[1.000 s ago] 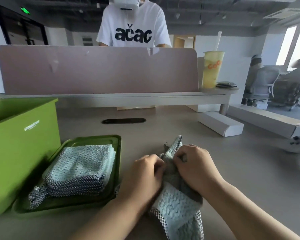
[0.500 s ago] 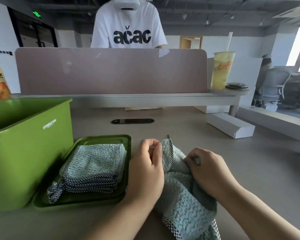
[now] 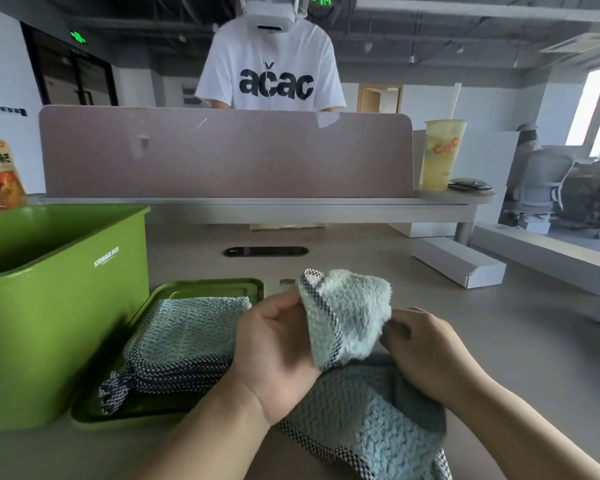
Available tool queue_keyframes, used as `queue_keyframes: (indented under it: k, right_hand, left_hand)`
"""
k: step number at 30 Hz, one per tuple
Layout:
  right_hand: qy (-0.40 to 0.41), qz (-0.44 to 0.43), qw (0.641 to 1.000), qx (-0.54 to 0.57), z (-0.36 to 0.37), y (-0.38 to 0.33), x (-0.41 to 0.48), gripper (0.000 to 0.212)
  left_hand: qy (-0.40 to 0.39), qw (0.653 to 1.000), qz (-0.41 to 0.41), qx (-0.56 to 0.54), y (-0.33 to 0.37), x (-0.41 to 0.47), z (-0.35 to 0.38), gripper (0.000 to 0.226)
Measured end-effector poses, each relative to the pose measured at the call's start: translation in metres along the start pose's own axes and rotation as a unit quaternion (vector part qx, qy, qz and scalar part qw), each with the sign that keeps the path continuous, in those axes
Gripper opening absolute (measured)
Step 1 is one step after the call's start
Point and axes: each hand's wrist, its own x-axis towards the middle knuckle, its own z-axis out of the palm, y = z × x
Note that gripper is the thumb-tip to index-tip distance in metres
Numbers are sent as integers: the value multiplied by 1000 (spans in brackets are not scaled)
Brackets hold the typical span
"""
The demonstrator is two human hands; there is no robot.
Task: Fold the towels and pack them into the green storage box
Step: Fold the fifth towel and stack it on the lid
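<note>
A loose towel (image 3: 347, 317), pale blue and fluffy with black-and-white checked trim, lies crumpled on the near part of the table (image 3: 499, 323). One corner is raised, gripped by the left hand (image 3: 274, 351) and pinched by the right hand (image 3: 426, 348). A stack of folded towels (image 3: 187, 341) of the same kind lies on a green tray (image 3: 205, 285), just right of the green storage box (image 3: 66, 323), which stands upright and open.

One storage box (image 3: 66, 323), one lid (image 3: 201, 286), one loose towel (image 3: 361, 410), one stack (image 3: 184, 341).
</note>
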Motion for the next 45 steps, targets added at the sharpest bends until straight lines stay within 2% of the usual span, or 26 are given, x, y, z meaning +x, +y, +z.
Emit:
queue_keyframes:
  k: [4,6,7,8,11,12,15,17,21,24,26,27,30,32,34,35,36,40,42,45]
  right_hand:
    - [-18,16,986,165,-6,-8,-4,48]
    - [-59,25,960,271,-8,-13,-9,54]
    - [-82,24,943,322,-10,-16,-11,54]
    - [-103,19,925,366,-11,-17,-12,53]
    - [-143,12,879,455,-14,-19,-13,44]
    - [-157,13,867,472,-15,-19,-12,41]
    - [-186,37,848,495,-16,-17,-11,42]
    - [-181,62,838,511,-14,-14,-8,41]
    - [-145,66,846,510,-11,-12,-7,16]
    - [-158,51,857,488,-8,-12,-7,32]
    - [-183,2,860,476,-6,-14,-9,53]
    - [-189,-27,855,482,-6,-13,-10,52]
    - [-170,-87,848,495,-13,-16,-13,25]
    - [-165,-101,836,513,-20,-19,-12,10]
    - [-146,-92,834,525,-26,-21,-6,54]
    - [-136,-66,831,536,-31,-22,-2,69]
    - [-130,-48,829,542,-36,-26,2,72]
    - [-157,-9,811,564,-56,-40,15,48]
    - [-212,-3,794,570,-59,-44,20,47]
    - [-274,39,769,577,-51,-43,17,33]
  left_hand:
    - [-5,999,-29,34,3,-3,1,55]
    - [-2,996,-62,61,4,-4,5,68]
    - [-4,994,-72,77,3,-5,7,67]
    - [-9,993,-77,85,1,-4,8,60]
    - [8,994,-46,103,-4,0,7,19]
    - [15,994,-32,100,-4,2,5,25]
    - [3,996,-23,89,-4,5,4,52]
    - [-24,996,-12,89,-4,4,6,52]
    - [-23,999,1,48,-2,2,7,42]
    - [2,999,-8,38,1,0,7,41]
    - [31,999,-1,38,2,0,6,43]
    - [39,999,0,32,4,1,5,44]
    - [57,997,-18,45,8,2,7,48]
    - [74,994,-22,83,13,-1,14,38]
    - [75,991,-14,111,19,-2,17,30]
    - [81,989,-1,125,23,-2,18,29]
    - [92,986,16,136,27,-2,16,29]
    - [122,983,46,132,42,-15,16,39]
    - [135,979,53,141,50,-15,24,39]
    - [166,945,128,252,58,-19,31,48]
